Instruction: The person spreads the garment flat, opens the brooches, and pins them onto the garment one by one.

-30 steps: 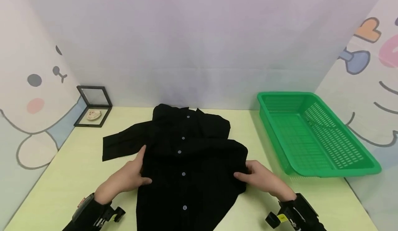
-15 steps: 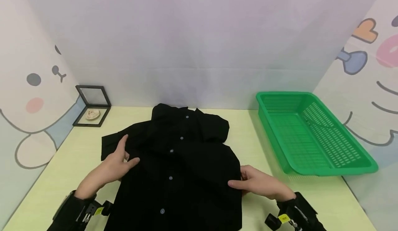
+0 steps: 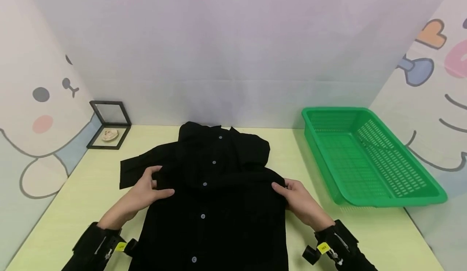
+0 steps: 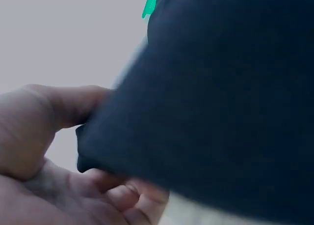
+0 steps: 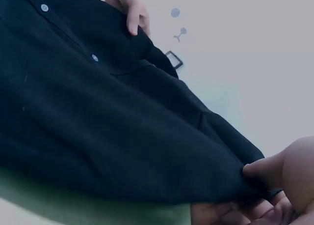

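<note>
A person's left hand and right hand pinch opposite sides of a black buttoned shirt; the left hand, blurred in its wrist view, seems to curl underneath; the shirt runs up the middle of a pale yellow table; a green basket sits right, a hinged black frame far left

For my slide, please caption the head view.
Left hand and right hand hold a black shirt beside a green basket.

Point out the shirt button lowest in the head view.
The button near the picture's bottom edge, on the black shirt; the other four visible sit higher up the front.
</note>
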{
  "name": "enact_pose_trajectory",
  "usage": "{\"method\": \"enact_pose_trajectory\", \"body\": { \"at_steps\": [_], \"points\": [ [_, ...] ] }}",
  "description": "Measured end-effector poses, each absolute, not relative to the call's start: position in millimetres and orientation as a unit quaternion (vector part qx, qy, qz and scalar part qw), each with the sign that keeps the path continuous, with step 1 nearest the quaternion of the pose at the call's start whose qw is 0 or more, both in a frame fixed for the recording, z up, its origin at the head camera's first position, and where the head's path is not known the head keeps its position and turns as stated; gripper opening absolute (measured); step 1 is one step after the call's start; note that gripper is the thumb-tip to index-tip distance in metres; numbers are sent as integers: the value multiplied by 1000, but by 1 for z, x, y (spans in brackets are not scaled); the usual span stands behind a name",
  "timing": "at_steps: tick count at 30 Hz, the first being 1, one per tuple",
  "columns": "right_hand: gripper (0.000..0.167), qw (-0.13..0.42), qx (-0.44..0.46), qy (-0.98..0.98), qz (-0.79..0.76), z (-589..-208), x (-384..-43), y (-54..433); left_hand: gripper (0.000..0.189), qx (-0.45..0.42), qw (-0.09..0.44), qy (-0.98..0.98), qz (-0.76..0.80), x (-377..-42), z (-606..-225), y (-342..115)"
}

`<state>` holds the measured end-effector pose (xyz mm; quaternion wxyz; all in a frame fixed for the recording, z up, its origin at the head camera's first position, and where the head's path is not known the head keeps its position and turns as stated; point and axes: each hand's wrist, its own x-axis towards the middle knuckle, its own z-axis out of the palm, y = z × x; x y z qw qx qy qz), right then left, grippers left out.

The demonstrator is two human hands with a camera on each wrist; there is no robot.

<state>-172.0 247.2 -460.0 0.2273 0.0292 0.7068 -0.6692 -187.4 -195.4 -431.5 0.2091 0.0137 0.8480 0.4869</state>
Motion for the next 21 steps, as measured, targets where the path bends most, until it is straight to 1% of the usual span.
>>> {"method": "enact_pose_trajectory", "body": {
  "at_steps": [3, 6, 9, 13, 15, 19, 21],
  "points": [
    [32, 202, 39, 705, -678, -457, -171, 252, 93, 4, 191, 840, 507, -187, -430, -198],
    [41, 185, 37, 704, -685, -456, -170, 257, 86, 2, 197, 794, 575, -186, -427, -201],
    [43, 187, 34, 701, -687, -456, -170, 258, 84, 14, 213, 727, 653, -186, -426, -201],
    [41, 198, 31, 705, -681, -457, -170, 257, 83, 23, 217, 683, 697, -188, -430, -197],
    [40, 197, 31, 708, -678, -458, -170, 257, 79, 20, 220, 678, 701, -188, -433, -196],
    [26, 185, 46, 718, -670, -460, -171, 261, 69, 18, 216, 700, 680, -189, -436, -199],
    [21, 178, 55, 724, -664, -461, -171, 265, 66, 24, 188, 739, 647, -189, -436, -204]
  ]
}}
